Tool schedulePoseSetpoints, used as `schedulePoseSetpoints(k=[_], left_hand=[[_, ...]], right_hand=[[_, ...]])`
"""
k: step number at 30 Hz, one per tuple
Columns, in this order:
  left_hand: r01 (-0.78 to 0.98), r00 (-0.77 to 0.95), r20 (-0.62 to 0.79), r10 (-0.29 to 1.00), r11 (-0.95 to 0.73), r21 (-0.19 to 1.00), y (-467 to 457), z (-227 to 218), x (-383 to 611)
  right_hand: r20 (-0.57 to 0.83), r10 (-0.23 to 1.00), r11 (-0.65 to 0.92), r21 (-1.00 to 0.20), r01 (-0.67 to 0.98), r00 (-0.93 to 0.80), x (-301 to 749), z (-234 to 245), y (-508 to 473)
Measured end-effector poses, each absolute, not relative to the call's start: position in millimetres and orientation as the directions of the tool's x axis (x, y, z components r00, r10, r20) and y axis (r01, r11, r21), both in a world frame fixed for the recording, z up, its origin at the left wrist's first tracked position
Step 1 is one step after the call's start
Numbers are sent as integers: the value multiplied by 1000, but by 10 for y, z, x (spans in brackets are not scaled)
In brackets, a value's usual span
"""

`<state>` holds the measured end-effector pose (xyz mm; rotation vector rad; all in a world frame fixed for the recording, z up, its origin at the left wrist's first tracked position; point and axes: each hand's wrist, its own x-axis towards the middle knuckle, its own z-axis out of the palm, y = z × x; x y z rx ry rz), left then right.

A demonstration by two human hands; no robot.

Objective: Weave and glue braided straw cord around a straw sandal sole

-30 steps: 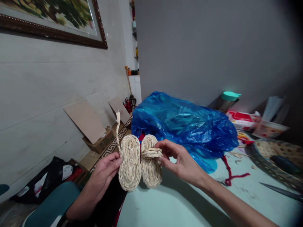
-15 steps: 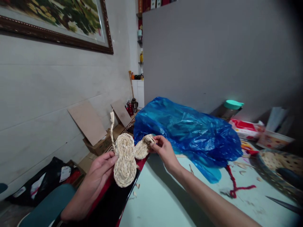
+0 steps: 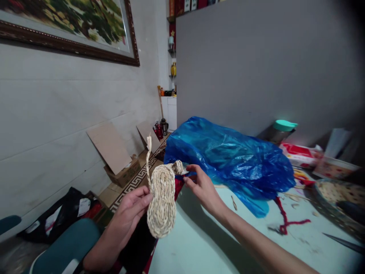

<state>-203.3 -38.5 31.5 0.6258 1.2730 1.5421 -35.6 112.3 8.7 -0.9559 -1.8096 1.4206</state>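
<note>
My left hand (image 3: 129, 211) grips a small woven straw sandal sole (image 3: 161, 201) by its left edge and holds it upright, a loose braided strand (image 3: 148, 158) sticking up from its top. My right hand (image 3: 199, 186) pinches a second straw sandal (image 3: 177, 167), which is turned edge-on behind the top of the first and mostly hidden. Both hands are above the near left corner of a pale green table (image 3: 216, 243).
A crumpled blue plastic bag (image 3: 230, 156) lies on the table behind my hands. A red cord (image 3: 285, 222), a woven tray (image 3: 336, 198), a teal-lidded jar (image 3: 281, 129) and boxes sit to the right. Cardboard boxes (image 3: 119, 160) and a teal chair (image 3: 65, 243) are on the left.
The two sandals were side by side facing me. My right hand has swung its sandal back behind the left one, so it now shows edge-on. The left sandal shifted slightly right.
</note>
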Motion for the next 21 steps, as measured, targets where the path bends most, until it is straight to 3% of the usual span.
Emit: schedulePoseSetpoints(k=[6,11,21], left_hand=[[-322,-284,-163,945,66,945,-497,342,-1669],[-187,-255,-108,961,60,981,-610,342,-1258],[74,-286,-79,955,104,992,-680,87,-196]], right_hand=[[11,702,71,-996,55,-712,74,396,533],[44,777,127,-988,89,-628,377,391,214],[-25,937,121,-913,390,-349,1308,49,-207]])
